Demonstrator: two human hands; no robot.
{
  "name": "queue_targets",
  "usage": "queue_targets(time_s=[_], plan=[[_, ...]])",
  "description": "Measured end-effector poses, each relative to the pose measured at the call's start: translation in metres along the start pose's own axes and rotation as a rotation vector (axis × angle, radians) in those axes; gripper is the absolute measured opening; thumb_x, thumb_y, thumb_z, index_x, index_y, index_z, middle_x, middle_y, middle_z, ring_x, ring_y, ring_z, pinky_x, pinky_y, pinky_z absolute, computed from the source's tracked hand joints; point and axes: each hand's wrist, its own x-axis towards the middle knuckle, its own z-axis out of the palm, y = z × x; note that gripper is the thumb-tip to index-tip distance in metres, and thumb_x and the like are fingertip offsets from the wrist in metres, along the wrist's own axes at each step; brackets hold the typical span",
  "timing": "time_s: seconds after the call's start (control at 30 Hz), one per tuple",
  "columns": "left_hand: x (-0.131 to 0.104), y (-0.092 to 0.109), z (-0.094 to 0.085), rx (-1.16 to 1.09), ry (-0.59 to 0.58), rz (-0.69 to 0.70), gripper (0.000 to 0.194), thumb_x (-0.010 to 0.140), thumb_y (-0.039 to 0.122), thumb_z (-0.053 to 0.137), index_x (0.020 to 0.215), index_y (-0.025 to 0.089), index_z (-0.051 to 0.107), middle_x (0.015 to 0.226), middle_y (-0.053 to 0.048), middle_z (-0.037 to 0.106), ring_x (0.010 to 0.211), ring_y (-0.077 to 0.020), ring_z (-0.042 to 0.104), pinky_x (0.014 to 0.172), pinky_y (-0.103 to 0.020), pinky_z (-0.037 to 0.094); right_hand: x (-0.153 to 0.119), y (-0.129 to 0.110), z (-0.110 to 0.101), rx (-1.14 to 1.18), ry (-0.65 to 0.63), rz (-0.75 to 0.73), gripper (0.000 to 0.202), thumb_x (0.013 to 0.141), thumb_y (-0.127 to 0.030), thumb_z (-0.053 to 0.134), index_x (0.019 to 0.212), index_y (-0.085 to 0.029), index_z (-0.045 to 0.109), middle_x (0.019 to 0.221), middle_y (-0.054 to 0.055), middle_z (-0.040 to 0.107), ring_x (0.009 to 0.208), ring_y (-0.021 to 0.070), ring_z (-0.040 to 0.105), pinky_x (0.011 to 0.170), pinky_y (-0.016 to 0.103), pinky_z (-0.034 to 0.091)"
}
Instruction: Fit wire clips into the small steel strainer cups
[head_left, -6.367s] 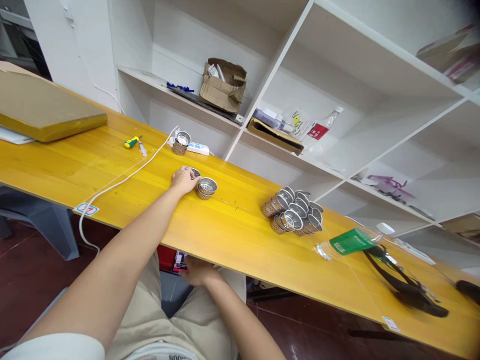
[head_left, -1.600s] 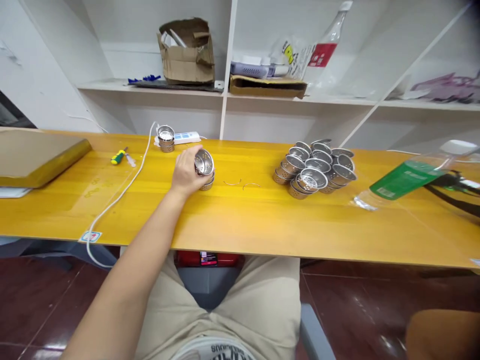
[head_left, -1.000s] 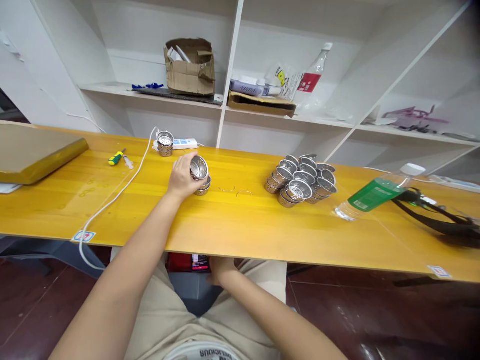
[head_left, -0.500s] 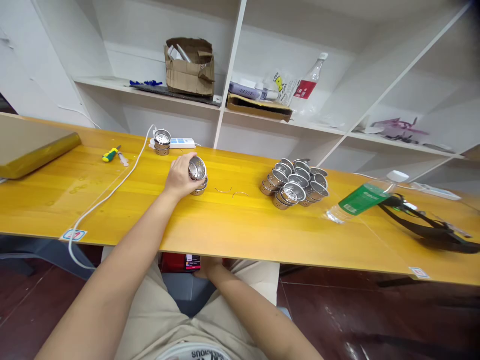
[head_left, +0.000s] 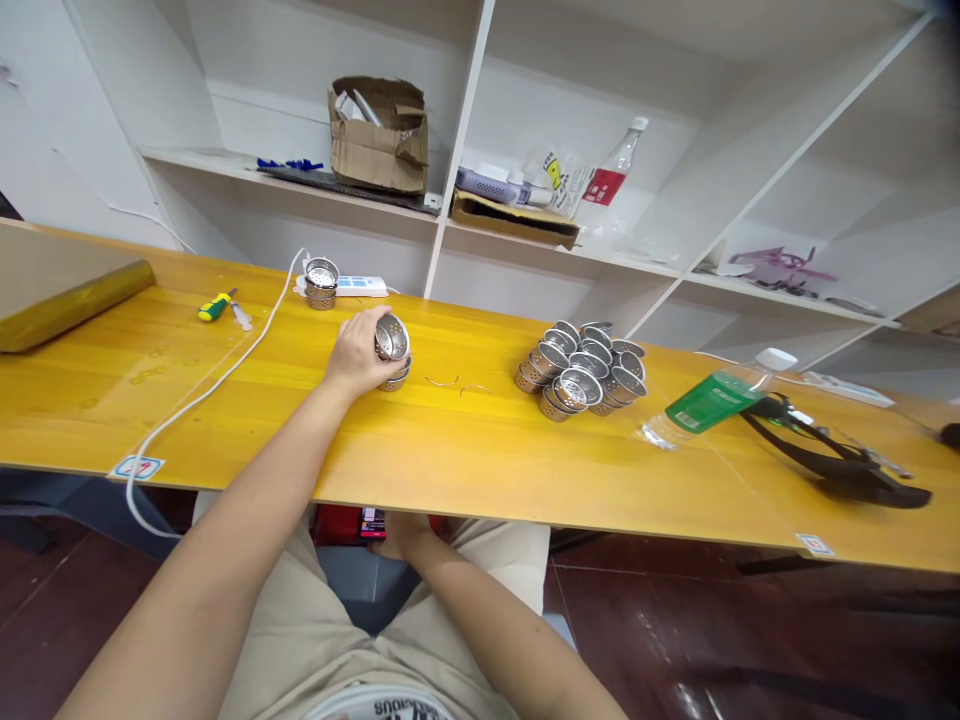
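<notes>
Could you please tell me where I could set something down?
Bare table lies in front of the curved wires and clustered metal cups; another patch lies between the white cable and left hand. Those cups are crowded, as is the bottle beside the black strap.

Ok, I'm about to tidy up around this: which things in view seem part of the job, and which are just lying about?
Probably part of the job:
silver perforated metal cup, held
matching metal cups just below it
clustered silver perforated cups
stacked silver perforated cups at the back

Probably lying about:
yellow-and-green screwdriver
clear plastic bottle with green label
brown cardboard box
</notes>
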Motion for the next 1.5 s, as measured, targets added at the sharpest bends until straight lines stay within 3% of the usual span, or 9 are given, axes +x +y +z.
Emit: queue_targets(time_s=[0.2,0.37,0.43,0.6,0.77,0.93,1.1,1.27,1.5], plan=[[0.000,-0.001,0.001,-0.016,0.025,0.015,0.074,0.072,0.034,0.084,0.137,0.019,0.051,0.131,-0.015,0.065,0.123,-0.0350,0.063,0.109,-0.050,0.047,-0.028,-0.037,-0.038,-0.089,-0.193,-0.015,0.065,0.081,-0.056,0.070,0.124,-0.007,0.072,0.129,0.028,0.069,0.124,0.0431,0.064,0.102,0.053,0.052],[-0.002,0.003,0.001,-0.073,0.015,0.045,0.072,0.074,0.033,0.083,0.137,0.018,0.051,0.132,-0.014,0.065,0.123,-0.0320,0.063,0.110,-0.047,0.048,-0.088,-0.069,-0.133,0.341,-0.544,-0.551,0.046,0.085,-0.063,0.068,0.082,-0.018,0.074,0.074,0.002,0.072,0.066,0.0167,0.065,0.063,0.025,0.047],[-0.003,0.004,0.001,-0.076,0.008,0.062,0.071,0.074,0.034,0.082,0.136,0.018,0.051,0.131,-0.014,0.065,0.122,-0.0316,0.063,0.110,-0.046,0.048,-0.100,-0.065,-0.183,0.628,-0.253,-0.635,0.040,0.089,-0.058,0.066,0.082,-0.019,0.071,0.071,-0.002,0.067,0.064,0.0114,0.057,0.063,0.022,0.044],[-0.003,0.003,0.005,-0.097,-0.001,0.103,0.069,0.076,0.036,0.078,0.136,0.017,0.050,0.128,-0.015,0.066,0.119,-0.0315,0.065,0.107,-0.046,0.051,-0.052,-0.015,-0.267,0.876,1.092,-0.359,0.028,0.098,-0.043,0.053,0.083,-0.022,0.063,0.083,0.004,0.062,0.080,0.0178,0.056,0.076,0.030,0.047],[-0.003,0.001,0.007,-0.103,-0.012,0.118,0.061,0.079,0.030,0.069,0.136,0.016,0.051,0.127,-0.016,0.067,0.117,-0.0308,0.065,0.107,-0.048,0.051,0.019,0.027,-0.264,0.472,1.104,-0.428,0.025,0.095,-0.038,0.052,0.076,-0.023,0.060,0.083,0.009,0.063,0.087,0.0239,0.057,0.093,0.041,0.045],[-0.002,0.002,0.007,-0.130,-0.066,0.185,0.050,0.085,0.023,0.057,0.135,0.016,0.053,0.126,-0.016,0.068,0.117,-0.0290,0.065,0.105,-0.047,0.052,0.027,0.026,-0.244,0.405,1.072,-0.428,0.026,0.092,-0.038,0.056,0.069,-0.024,0.056,0.077,0.007,0.059,0.087,0.0242,0.055,0.094,0.042,0.044],[-0.001,0.005,0.008,-0.103,-0.103,0.208,0.054,0.082,0.024,0.062,0.135,0.018,0.054,0.125,-0.015,0.068,0.117,-0.0313,0.064,0.104,-0.048,0.052,0.024,0.015,-0.246,0.946,1.219,-0.276,0.034,0.089,-0.047,0.063,0.066,-0.024,0.052,0.068,0.000,0.054,0.071,0.0169,0.053,0.076,0.031,0.048],[-0.002,0.009,0.009,-0.048,-0.160,0.269,0.050,0.084,0.028,0.064,0.132,0.017,0.057,0.125,-0.016,0.068,0.115,-0.0325,0.064,0.103,-0.048,0.051,0.028,0.012,-0.256,1.744,0.878,-0.248,0.044,0.077,-0.051,0.080,0.072,-0.024,0.046,0.053,-0.012,0.036,0.046,0.0072,0.033,0.047,0.021,0.036],[0.001,0.018,0.005,0.037,-0.181,0.231,0.048,0.084,0.026,0.060,0.132,0.019,0.060,0.125,-0.017,0.069,0.118,-0.0350,0.062,0.099,-0.049,0.049,0.024,0.017,-0.265,1.878,0.686,-0.261,0.035,0.080,-0.039,0.078,0.070,-0.020,0.051,0.058,-0.009,0.044,0.046,0.0041,0.029,0.042,0.017,0.028]])
